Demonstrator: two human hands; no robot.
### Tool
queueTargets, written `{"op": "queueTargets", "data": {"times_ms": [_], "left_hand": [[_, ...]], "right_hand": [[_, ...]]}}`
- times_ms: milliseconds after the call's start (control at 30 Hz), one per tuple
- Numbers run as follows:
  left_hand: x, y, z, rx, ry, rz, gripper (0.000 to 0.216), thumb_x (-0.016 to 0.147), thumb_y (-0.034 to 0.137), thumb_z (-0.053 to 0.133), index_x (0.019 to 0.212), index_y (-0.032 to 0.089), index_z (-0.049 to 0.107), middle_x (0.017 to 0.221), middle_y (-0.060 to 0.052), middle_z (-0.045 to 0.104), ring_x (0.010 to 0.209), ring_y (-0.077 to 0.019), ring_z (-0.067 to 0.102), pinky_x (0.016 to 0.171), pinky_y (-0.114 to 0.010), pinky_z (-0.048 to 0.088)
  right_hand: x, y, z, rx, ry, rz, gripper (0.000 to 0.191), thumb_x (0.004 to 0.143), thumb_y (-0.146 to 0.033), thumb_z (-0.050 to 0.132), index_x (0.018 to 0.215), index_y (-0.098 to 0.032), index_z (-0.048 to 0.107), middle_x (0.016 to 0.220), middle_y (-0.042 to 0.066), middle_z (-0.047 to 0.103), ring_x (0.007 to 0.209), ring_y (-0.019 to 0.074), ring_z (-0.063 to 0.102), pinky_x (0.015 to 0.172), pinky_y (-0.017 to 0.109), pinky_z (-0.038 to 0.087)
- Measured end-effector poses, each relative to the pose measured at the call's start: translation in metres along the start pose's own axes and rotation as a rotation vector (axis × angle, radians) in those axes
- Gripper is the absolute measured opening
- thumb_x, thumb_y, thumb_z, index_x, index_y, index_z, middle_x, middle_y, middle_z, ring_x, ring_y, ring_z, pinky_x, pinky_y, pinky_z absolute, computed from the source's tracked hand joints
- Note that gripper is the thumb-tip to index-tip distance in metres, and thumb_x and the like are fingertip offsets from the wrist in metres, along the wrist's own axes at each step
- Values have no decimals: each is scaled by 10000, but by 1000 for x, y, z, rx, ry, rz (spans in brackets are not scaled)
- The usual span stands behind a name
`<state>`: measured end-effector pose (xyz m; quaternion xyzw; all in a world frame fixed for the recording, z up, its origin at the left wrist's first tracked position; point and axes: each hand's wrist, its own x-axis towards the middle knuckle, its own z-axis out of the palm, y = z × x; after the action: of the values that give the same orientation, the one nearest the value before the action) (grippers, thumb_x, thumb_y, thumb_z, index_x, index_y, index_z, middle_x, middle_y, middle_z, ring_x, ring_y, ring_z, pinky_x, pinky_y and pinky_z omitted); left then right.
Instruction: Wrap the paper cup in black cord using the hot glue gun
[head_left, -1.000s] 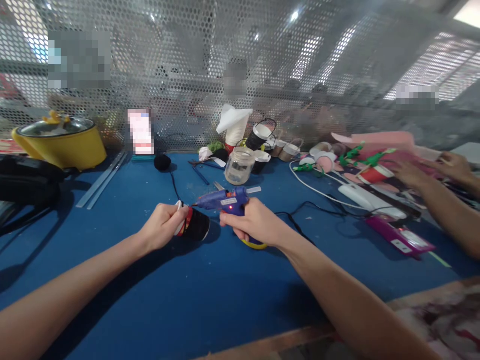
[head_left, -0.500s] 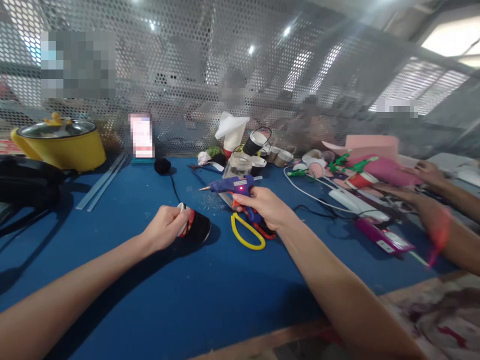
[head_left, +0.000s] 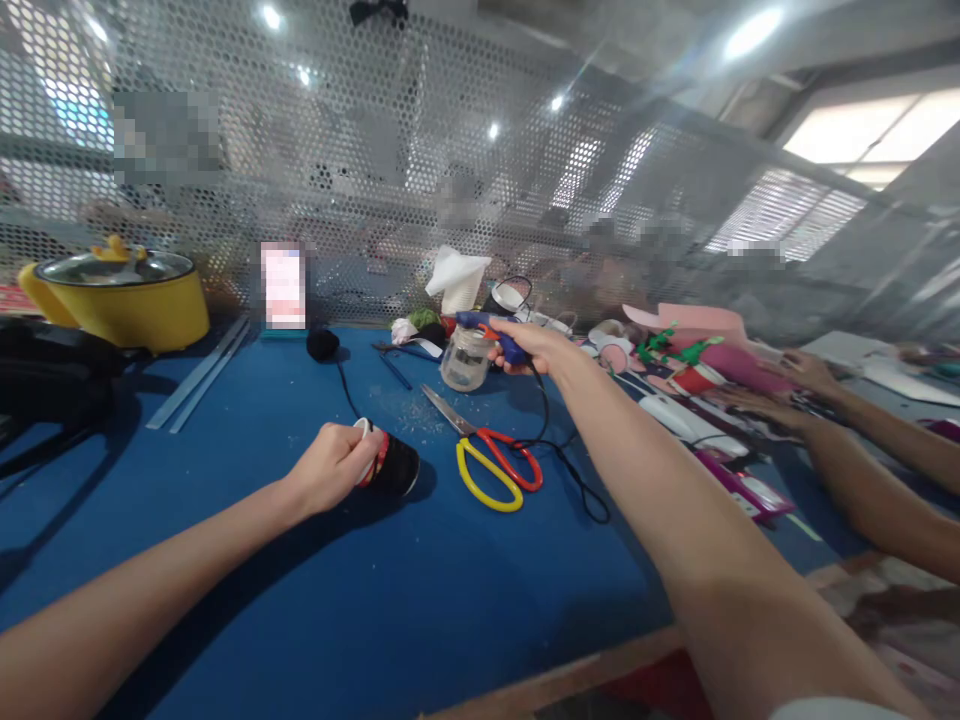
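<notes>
My left hand (head_left: 334, 465) grips a small paper cup (head_left: 396, 468) by its white rim; the cup lies tipped sideways, partly wrapped in black yarn over a red band. A strand runs from it to a ball of black yarn (head_left: 323, 345). Farther back, my right hand (head_left: 529, 343) is closed round the handle of a blue glue gun (head_left: 513, 348), held at a clear jar (head_left: 464, 360). Whether the gun touches the jar I cannot tell. Below it on the blue table (head_left: 360, 610) lie scissors (head_left: 480, 440) with one yellow and one red handle loop.
A yellow pot (head_left: 127, 305) stands back left, near clear glue sticks (head_left: 199, 375) and a propped phone (head_left: 284, 285). Blue tweezers (head_left: 394, 365) lie left of the jar. At right, a co-worker's arms (head_left: 847, 440) reach over pink material and a purple device (head_left: 742, 490).
My right hand has carried the glue gun back from over the scissors to the jar, uncovering the scissors. My left hand keeps its hold on the cup. The view has shifted slightly.
</notes>
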<state>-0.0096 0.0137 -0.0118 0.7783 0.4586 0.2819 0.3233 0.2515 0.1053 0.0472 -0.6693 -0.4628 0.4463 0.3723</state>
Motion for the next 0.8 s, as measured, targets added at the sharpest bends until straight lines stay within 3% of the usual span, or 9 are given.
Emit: {"op": "queueTargets", "data": {"times_ms": [133, 233, 300, 367, 400, 467, 567, 700, 800], "left_hand": [[1, -1, 0, 11, 2, 24, 409, 767, 357, 295, 405, 169, 267, 392, 54, 272, 389, -55, 256, 390, -200, 200], [0, -2, 1, 18, -9, 25, 412, 771, 358, 288, 406, 168, 279, 391, 50, 292, 388, -56, 274, 394, -196, 216], [0, -1, 0, 23, -17, 22, 416, 779, 356, 280, 408, 167, 286, 389, 48, 302, 385, -56, 285, 396, -194, 228], [-1, 0, 0, 46, -22, 45, 415, 785, 347, 278, 410, 169, 281, 389, 50, 298, 381, -54, 281, 395, -193, 230], [-1, 1, -1, 64, -26, 73, 413, 790, 337, 275, 412, 169, 282, 390, 50, 300, 379, -54, 281, 396, -193, 232], [-2, 4, -1, 112, -44, 165, 401, 801, 303, 267, 428, 164, 318, 405, 42, 337, 386, -55, 303, 410, -193, 251], [-5, 8, -1, 222, -79, 390, 364, 806, 233, 265, 484, 150, 415, 474, 8, 438, 442, -71, 370, 464, -199, 305], [-9, 12, 2, 351, -122, 646, 337, 788, 184, 283, 501, 150, 456, 524, -25, 477, 500, -97, 388, 519, -224, 343], [-10, 14, 2, 350, -130, 661, 332, 783, 177, 288, 497, 155, 454, 514, -25, 475, 500, -101, 386, 519, -231, 345]], "right_hand": [[3, -1, -4, -119, 36, 7, 382, 746, -496, 415, 625, -148, 515, 506, 78, 587, 383, 118, 498, 403, 258, 413], [-10, -6, -15, -221, 160, -30, 421, 716, -529, 426, 562, -148, 520, 510, 109, 571, 520, 189, 558, 489, 297, 416], [-28, -9, -16, -329, 325, -147, 384, 689, -501, 486, 551, -145, 527, 573, 127, 578, 668, 229, 567, 576, 306, 401], [-49, -9, -5, -547, 588, -479, 377, 700, -498, 470, 606, -144, 555, 658, 123, 593, 742, 240, 551, 638, 320, 378], [-59, -6, 6, -579, 586, -584, 412, 727, -515, 414, 642, -144, 571, 672, 114, 598, 728, 229, 552, 645, 322, 375], [-75, 4, 35, -512, 267, -655, 496, 750, -555, 326, 671, -145, 595, 667, 88, 605, 639, 179, 554, 612, 296, 386], [-82, 22, 83, -358, -318, -480, 564, 725, -602, 306, 635, -144, 623, 698, 75, 621, 676, 159, 562, 654, 281, 403], [-77, 36, 115, -22, -605, -305, 540, 727, -590, 316, 659, -166, 642, 736, 40, 631, 771, 135, 555, 758, 270, 387], [-80, 36, 115, 231, -744, -252, 294, 698, -435, 515, 763, -176, 638, 755, 12, 629, 715, 99, 556, 713, 238, 406]]}}
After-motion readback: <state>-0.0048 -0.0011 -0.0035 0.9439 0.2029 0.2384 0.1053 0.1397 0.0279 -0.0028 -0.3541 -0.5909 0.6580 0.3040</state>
